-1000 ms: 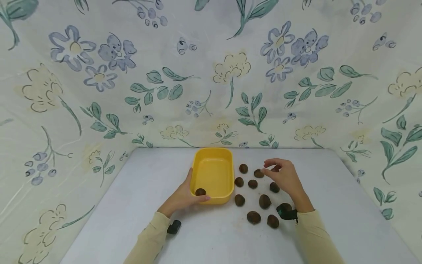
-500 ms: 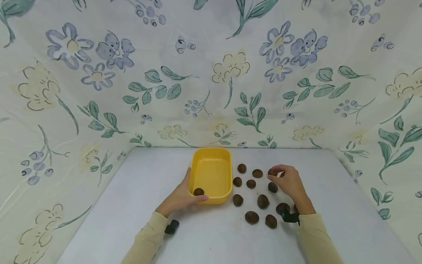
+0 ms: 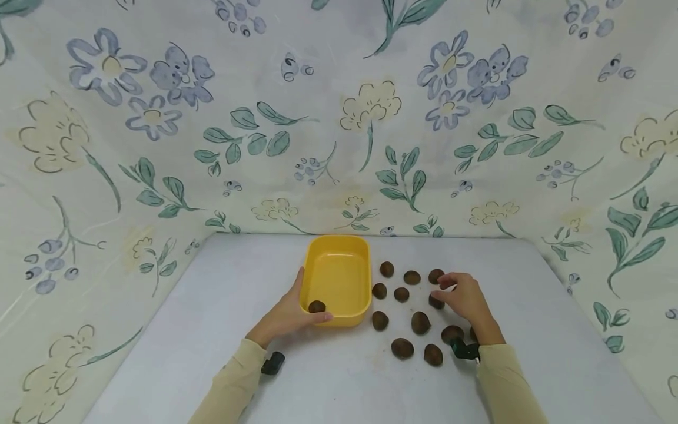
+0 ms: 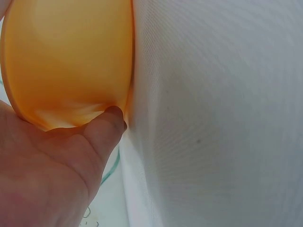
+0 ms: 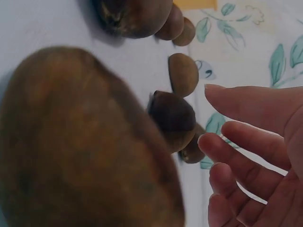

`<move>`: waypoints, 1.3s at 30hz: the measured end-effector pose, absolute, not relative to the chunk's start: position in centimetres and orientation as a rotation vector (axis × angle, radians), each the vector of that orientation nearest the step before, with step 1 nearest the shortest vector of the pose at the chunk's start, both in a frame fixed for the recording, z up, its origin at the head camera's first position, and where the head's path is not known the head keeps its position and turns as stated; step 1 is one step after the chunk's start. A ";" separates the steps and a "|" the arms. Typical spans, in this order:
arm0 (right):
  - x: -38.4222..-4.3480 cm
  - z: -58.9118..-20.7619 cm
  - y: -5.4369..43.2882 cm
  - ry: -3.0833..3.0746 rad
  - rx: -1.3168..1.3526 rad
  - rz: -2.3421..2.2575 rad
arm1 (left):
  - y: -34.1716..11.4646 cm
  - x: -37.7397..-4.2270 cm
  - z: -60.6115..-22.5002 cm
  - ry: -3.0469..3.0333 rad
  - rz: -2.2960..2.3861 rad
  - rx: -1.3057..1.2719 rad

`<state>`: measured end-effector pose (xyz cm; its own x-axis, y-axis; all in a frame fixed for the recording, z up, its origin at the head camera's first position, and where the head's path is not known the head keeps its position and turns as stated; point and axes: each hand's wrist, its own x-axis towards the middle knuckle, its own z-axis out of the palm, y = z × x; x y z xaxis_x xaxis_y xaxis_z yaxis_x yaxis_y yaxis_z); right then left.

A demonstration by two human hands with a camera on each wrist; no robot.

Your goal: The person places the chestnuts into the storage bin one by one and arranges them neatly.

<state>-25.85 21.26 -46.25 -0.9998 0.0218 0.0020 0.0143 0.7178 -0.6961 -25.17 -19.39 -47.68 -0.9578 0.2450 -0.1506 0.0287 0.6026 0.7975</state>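
Observation:
A yellow plastic tub (image 3: 341, 321) stands at the table's middle back. My left hand (image 3: 283, 321) grips its near left corner, thumb over the front rim and fingers along the left side; the left wrist view shows this hand (image 4: 52, 165) against the tub wall (image 4: 71, 56). One chestnut (image 3: 316, 306) lies inside by the thumb. To the right, my right hand (image 3: 470, 301) hovers with parted fingers over a chestnut (image 3: 435, 302), another chestnut (image 3: 435, 275) just behind. In the right wrist view the hand (image 5: 260, 156) holds nothing and appears apart from the dark chestnut (image 5: 173, 116).
Several more chestnuts lie scattered right of the tub, such as a large chestnut (image 3: 421, 323) and a front chestnut (image 3: 402, 348). Some sit partly behind the right wrist's black camera (image 3: 466, 351). A flowered cloth (image 3: 318, 147) rises behind the white table (image 3: 339, 383).
My right hand has shifted right from the back chestnuts, then slightly toward me, with its fingers now above a nearer chestnut. The left hand keeps its grip on the tub.

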 end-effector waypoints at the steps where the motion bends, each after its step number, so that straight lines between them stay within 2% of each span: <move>1: -25.9 -46.3 21.3 -2.915 -0.038 1.180 | -19.4 -25.2 -47.7 2.589 1.275 0.221; 17: -26.1 -47.3 22.2 -3.081 -0.009 1.184 | -19.3 -25.0 -47.6 2.589 1.275 0.193; 39: -26.0 -47.3 21.8 -2.993 0.021 1.215 | -19.3 -24.9 -47.7 2.609 1.260 0.205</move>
